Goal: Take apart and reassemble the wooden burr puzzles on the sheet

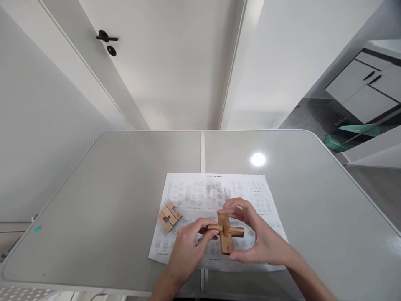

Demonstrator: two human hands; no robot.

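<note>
Wooden puzzle [225, 228] held over paper sheet [178, 190], close to near edge of table [94, 200]. Left hand [190, 246] pinching its left stub [212, 228]; right hand [261, 238] gripping long bar [226, 244] end to end, thumb on near tip. Bar runs roughly near-to-far, puzzle smack between hands.

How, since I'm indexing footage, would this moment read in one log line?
left hand: pinching wooden cross by left end | right hand: spanning its far and near ends | notched block: on printed sheet | sheet: on table
</note>
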